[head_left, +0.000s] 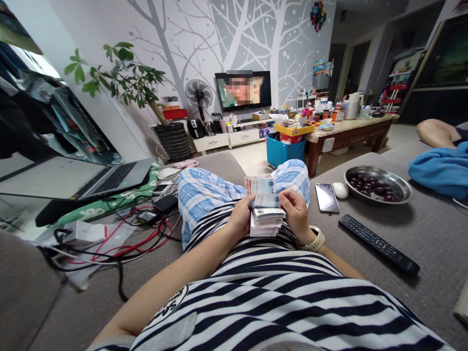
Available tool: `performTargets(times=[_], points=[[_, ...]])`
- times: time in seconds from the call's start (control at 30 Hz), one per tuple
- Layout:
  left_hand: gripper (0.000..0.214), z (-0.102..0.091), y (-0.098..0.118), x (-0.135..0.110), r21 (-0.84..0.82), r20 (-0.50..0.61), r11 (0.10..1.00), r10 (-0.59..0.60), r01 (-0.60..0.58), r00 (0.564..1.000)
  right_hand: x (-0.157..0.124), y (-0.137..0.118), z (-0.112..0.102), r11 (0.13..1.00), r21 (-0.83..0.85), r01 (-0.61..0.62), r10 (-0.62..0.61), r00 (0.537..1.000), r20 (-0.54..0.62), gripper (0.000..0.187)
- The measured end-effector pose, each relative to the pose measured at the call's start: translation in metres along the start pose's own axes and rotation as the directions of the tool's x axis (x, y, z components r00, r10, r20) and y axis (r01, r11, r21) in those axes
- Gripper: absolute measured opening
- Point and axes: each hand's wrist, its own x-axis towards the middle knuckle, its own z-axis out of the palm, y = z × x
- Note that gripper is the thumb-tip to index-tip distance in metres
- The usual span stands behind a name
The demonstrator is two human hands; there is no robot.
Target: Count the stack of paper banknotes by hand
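Note:
A stack of banknotes (268, 225) sits over my lap, its upper notes bluish and fanned upward, with pinkish edges showing at the far left. My left hand (241, 215) is closed around the left side of the stack, thumb on top. At the right edge, my right hand (293, 209) pinches a bluish banknote (266, 200) between thumb and curled fingers. A pale watch (316, 239) is on my right wrist. Under the notes are my striped shirt and checked trousers (208, 190). The fingers beneath the stack are hidden.
To the right on the sofa lie a phone (327, 198), a white mouse (340, 190), a remote control (378, 243) and a metal bowl (405, 192) of dark round fruit. Leftward are an open laptop (122, 178) and tangled cables (120, 243). Another person's leg (437, 131) shows at far right.

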Motion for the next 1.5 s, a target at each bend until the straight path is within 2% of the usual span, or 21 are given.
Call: performTargets(times=[0.33, 0.53, 0.8, 1.03, 1.23, 1.5], points=[[0.035, -0.002, 0.001, 0.0, -0.009, -0.011, 1.0, -0.015, 0.015, 1.0, -0.001, -0.002, -0.001, 0.999, 0.028, 0.024, -0.024, 1.0, 0.015, 0.042], [0.036, -0.009, -0.002, 0.005, 0.012, 0.026, 1.0, -0.006, 0.006, 1.0, -0.002, 0.001, -0.002, 0.999, 0.044, 0.024, -0.026, 0.999, 0.044, 0.042], [0.032, 0.0, -0.003, 0.005, -0.02, -0.006, 1.0, 0.01, -0.01, 1.0, -0.002, 0.001, -0.001, 0.993, 0.118, 0.001, -0.018, 0.99, 0.139, 0.046], [0.025, 0.001, 0.001, 0.002, 0.03, -0.022, 0.999, 0.019, -0.019, 1.0, 0.0, 0.006, 0.0, 1.0, 0.006, -0.028, 0.028, 1.0, -0.003, 0.036], [0.019, -0.006, -0.001, 0.005, 0.101, 0.0, 0.994, 0.042, -0.041, 0.999, 0.003, 0.014, 0.0, 0.996, 0.018, -0.083, 0.084, 0.993, -0.082, 0.038], [0.021, -0.015, -0.005, 0.009, 0.123, 0.067, 0.99, 0.062, -0.07, 0.996, 0.005, 0.012, -0.002, 0.994, -0.036, -0.104, 0.102, 0.994, -0.049, 0.042]])
